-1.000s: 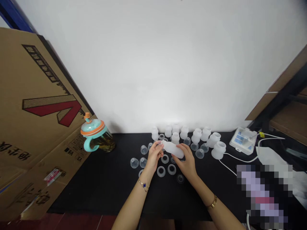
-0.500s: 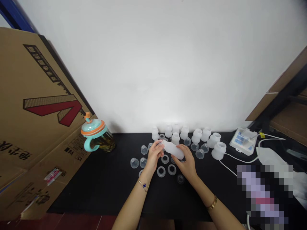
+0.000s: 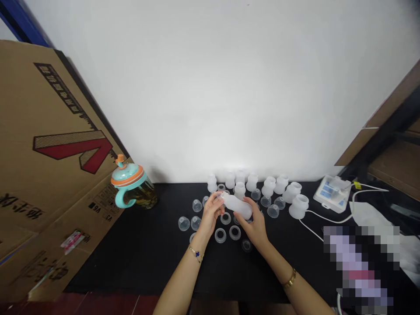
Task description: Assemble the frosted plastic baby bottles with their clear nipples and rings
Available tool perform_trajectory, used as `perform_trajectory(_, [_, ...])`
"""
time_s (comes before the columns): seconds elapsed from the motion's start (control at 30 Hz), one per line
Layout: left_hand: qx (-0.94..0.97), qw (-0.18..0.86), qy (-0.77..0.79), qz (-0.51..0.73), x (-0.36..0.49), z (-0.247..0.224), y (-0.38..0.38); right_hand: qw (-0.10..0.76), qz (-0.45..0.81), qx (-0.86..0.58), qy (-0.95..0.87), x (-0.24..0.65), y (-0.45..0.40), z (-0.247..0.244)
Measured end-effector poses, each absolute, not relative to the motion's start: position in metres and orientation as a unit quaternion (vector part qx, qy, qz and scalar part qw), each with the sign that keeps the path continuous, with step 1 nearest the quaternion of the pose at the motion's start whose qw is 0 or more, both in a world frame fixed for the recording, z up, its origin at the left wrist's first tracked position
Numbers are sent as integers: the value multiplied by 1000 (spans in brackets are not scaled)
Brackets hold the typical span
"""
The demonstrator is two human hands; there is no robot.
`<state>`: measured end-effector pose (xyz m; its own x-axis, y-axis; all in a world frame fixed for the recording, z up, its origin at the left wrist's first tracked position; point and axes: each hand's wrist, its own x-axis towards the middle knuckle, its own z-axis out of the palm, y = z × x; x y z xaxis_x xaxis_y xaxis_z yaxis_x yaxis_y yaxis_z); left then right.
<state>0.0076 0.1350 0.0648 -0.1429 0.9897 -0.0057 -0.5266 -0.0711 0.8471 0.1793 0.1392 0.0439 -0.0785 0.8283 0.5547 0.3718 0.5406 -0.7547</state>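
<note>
A frosted white baby bottle point(image 3: 236, 206) lies tilted between my two hands, just above the black table point(image 3: 151, 253). My left hand point(image 3: 212, 213) is closed around its neck end, where a clear part with a pinkish edge shows. My right hand point(image 3: 254, 223) grips the bottle's wider body from the right. Below them lie several translucent rings point(image 3: 220, 235). To the left are clear domed caps point(image 3: 184, 223), and more domed caps point(image 3: 273, 211) sit to the right. Open white bottle bodies point(image 3: 269, 187) stand behind, along the wall.
A teal-lidded jug point(image 3: 134, 183) with dark contents stands at the left, beside a large cardboard box point(image 3: 59, 144). On the right are a clear plastic case point(image 3: 332, 193), a white cable point(image 3: 337, 222), white bags point(image 3: 370, 216) and a blurred-out patch. A white wall point(image 3: 229, 87) closes off the back.
Both hands keep hold of the bottle in nearly the same place. The view has shifted very slightly; nothing on the table has visibly moved.
</note>
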Motion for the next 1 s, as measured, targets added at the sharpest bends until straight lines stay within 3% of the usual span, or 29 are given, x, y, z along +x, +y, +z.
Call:
perform_trajectory(0.3, [317,593,351,652,10,62,134,592,259,-422,-636,177,139,40])
perform_trajectory(1.0, [305,570,372,666,10,53,139,548,301,-398,-672,179,142,45])
